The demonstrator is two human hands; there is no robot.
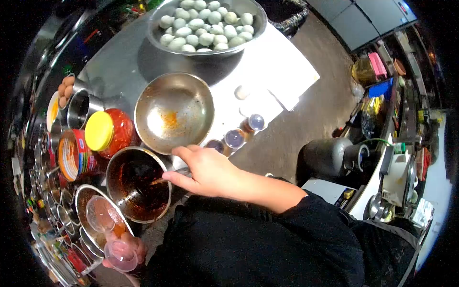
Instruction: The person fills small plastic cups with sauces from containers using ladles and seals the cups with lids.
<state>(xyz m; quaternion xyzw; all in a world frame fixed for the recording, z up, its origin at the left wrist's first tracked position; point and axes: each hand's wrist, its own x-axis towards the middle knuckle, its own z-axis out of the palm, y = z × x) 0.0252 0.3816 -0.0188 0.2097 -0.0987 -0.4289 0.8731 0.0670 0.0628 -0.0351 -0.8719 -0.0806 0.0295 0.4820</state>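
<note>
My right hand [203, 167] is closed around the metal handle of a utensil that slants into a deep pot [168, 203]. Dark red oily sauce [136, 177] coats the inside of that pot, and the utensil's lower end is hidden there. At the lower left, my left hand [138, 248] grips a small clear plastic cup [120, 256]. A second clear plastic cup [100, 214] sits just beyond its fingers, over a metal bowl [81, 193] with reddish residue; whether the fingers touch this cup I cannot tell.
A wide metal bowl [196, 115] with orange stains stands behind the pot. Beside it are a yellow-lidded jar [122, 134] and a colourful tub [79, 155]. Several pale eggs [205, 26] fill a large basin. Small filled cups [234, 138] line the table edge. A grey gas cylinder [325, 155] stands right.
</note>
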